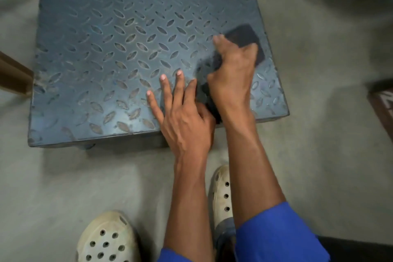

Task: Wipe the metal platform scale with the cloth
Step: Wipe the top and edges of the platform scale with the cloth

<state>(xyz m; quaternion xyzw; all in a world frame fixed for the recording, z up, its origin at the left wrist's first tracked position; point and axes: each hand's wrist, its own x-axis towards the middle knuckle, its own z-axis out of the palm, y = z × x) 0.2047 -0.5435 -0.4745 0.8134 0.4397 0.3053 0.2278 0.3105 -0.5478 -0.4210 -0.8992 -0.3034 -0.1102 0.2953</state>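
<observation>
The metal platform scale [119, 57] is a dark blue-grey tread plate with raised oval ridges, lying low on the floor. My right hand [232, 74] presses a dark cloth [242, 37] onto the plate near its right edge, fingers closed on the fabric. Part of the cloth trails back under that wrist toward the front edge. My left hand [180, 110] lies flat on the plate beside it, fingers spread and holding nothing. Motion blurs the cloth.
The scale sits on a grey concrete floor [319, 134]. My two cream perforated clogs [106, 238] stand just in front of the plate. Wooden legs [14, 74] rise at the left edge. A dark object [382, 100] lies at the right edge.
</observation>
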